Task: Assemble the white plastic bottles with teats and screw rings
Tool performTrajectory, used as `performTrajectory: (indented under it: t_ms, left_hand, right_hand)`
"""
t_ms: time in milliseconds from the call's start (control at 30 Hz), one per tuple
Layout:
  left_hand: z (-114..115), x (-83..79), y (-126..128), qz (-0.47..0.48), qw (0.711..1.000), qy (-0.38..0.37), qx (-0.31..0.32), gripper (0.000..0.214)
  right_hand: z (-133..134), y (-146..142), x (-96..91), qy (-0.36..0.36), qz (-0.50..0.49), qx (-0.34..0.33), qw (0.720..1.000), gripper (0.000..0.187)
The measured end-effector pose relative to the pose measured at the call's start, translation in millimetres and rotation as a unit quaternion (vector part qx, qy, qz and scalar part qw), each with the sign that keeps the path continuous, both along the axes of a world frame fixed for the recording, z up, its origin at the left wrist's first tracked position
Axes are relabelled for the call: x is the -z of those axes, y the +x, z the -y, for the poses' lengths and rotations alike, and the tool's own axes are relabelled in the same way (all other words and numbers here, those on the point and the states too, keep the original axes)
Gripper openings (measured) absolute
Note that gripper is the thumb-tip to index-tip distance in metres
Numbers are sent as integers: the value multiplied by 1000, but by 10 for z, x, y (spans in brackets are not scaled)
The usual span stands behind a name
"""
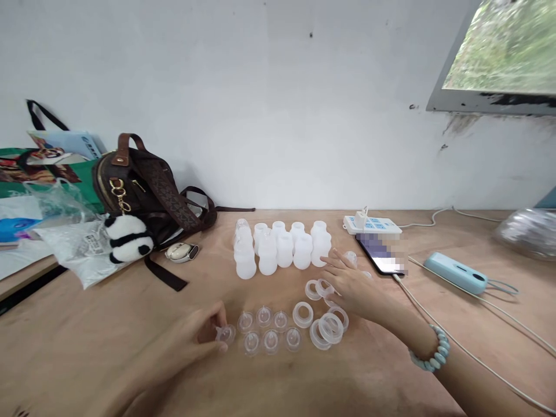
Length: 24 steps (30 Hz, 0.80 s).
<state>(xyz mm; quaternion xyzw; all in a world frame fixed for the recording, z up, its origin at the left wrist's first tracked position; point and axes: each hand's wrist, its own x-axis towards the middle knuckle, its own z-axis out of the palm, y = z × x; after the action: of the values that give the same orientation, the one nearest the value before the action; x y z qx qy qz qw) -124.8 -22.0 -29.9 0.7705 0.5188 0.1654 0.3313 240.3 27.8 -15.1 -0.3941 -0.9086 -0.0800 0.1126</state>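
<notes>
My left hand (197, 336) pinches a clear silicone teat (226, 333) at the left end of a double row of several teats (270, 331) on the wooden table (130, 324). My right hand (353, 285), wearing a pale bead bracelet (431, 351), lies with fingers stretched out over several white screw rings (326, 324), its fingertips close to the cluster of small white bottles (280, 248) standing behind. A clear cap (350, 257) sits just beyond the fingers.
A brown handbag (145, 191) with a panda charm (127, 237), plastic bags (72, 237) and a small oval device (181, 251) lie at the left. A phone (381, 255), power strip (371, 223), cables (460, 341) and a blue device (456, 272) lie at the right. The wall stands behind.
</notes>
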Motion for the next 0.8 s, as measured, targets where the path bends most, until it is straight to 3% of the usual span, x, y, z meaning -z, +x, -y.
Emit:
performTrajectory:
  t_ms: [67, 167, 267, 333, 433, 567, 800]
  left_hand:
    - [-14, -179, 74, 32, 998, -10, -45, 31]
    - [-101, -497, 358, 127, 991, -13, -47, 29]
    - [-271, -617, 754, 228, 973, 0, -39, 26]
    - [-396, -546, 996, 302, 951, 8, -60, 31]
    - [-514, -330, 1247, 384, 920, -49, -66, 39]
    - [-492, -120, 1378, 412, 908, -48, -66, 34]
    - [-356, -25, 1375, 407, 910, -74, -26, 36]
  right_hand:
    - [-7, -12, -50, 14, -29, 2, 999, 9]
    - [13, -69, -156, 54, -110, -4, 992, 15]
    - [75, -169, -224, 93, -223, -27, 970, 29]
    - [126, -240, -220, 120, -291, -57, 947, 34]
    - [177, -323, -154, 163, -326, -104, 925, 39]
    - [182, -387, -39, 167, -277, -125, 938, 33]
    - [151, -411, 99, 133, -275, -113, 945, 30]
